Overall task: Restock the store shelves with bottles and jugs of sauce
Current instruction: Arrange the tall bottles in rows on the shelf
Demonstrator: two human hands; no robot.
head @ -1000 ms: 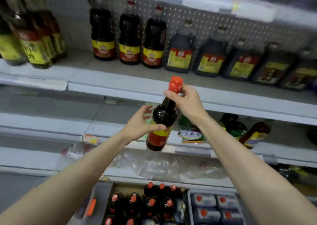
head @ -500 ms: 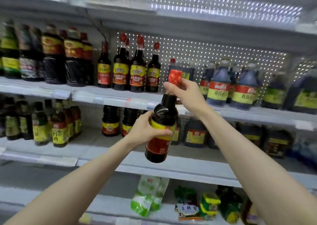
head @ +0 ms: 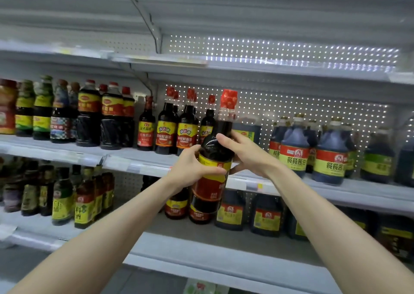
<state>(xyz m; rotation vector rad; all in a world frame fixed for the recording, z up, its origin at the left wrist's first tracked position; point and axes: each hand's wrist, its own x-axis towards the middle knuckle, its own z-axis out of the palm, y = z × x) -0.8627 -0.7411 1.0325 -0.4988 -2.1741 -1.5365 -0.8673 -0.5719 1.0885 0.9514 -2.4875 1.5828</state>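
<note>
Out in front, gripping the sauce bottle (head: 212, 181) upright with left hand (head: 190, 168) round the label and right hand (head: 244, 155) at the shoulder, in front of the shelf edge (head: 139, 166). Beyond, risk of knocking over the red-capped bottles (head: 167, 128) if slid in carelessly

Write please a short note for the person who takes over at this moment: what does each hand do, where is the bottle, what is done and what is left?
The left hand grips the bottle round its label.
The right hand grips the same bottle at its shoulder, below the neck.
The bottle, dark sauce with a red cap, is nearly upright in the air in front of the shelf.
Done: the bottle is up at shelf level.
Left: set it down, probably beside the matching bottles and left of the jugs, then let go.
</note>
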